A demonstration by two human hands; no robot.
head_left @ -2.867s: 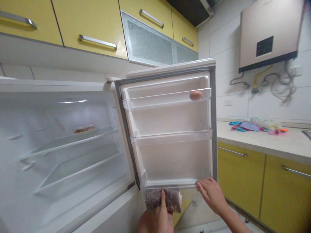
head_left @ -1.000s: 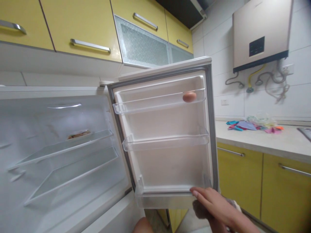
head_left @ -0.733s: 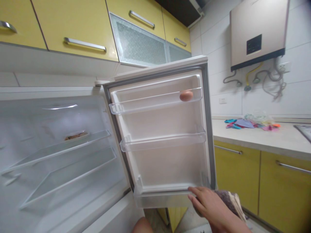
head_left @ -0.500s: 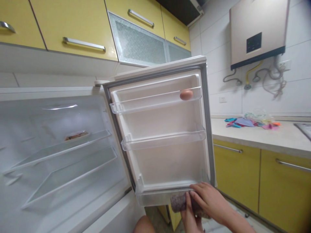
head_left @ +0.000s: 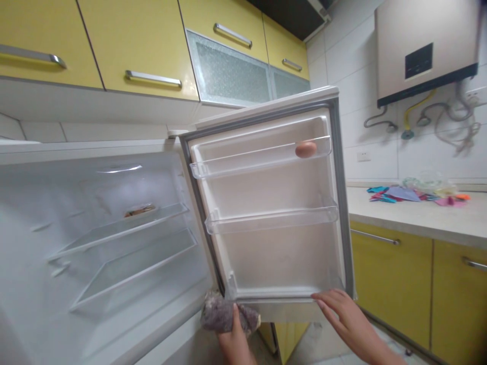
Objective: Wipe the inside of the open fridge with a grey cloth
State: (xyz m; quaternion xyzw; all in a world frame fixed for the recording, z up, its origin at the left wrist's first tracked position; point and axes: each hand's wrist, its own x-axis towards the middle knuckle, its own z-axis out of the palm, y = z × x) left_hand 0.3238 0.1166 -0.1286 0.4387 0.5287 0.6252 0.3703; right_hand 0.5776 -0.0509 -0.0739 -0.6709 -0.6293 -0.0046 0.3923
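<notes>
My left hand (head_left: pixel 236 338) is closed on a bunched grey-purple cloth (head_left: pixel 218 314), its thumb lying across the top. The cloth is beside the lower hinge-side corner of the open fridge door (head_left: pixel 274 253). My right hand (head_left: pixel 340 309) has its fingers stretched out at the clear bottom door shelf (head_left: pixel 281 309), near its right end; it holds nothing. A brown egg (head_left: pixel 305 149) sits in the top door shelf (head_left: pixel 243 163), toward the right. Below that is a middle door shelf (head_left: pixel 274 221).
Inside the fridge, a small packaged item (head_left: pixel 140 210) lies on the upper glass shelf (head_left: pixel 114 234). Colourful cloths (head_left: pixel 403 194) and clear plastic lie on the counter (head_left: pixel 418 215) at right. Yellow cabinets (head_left: pixel 391 274) stand below; a water heater (head_left: pixel 426 45) hangs above.
My left hand has moved left with the cloth, away from my right hand, toward the hinge side. My right hand has come off the cloth. The view has shifted slightly left.
</notes>
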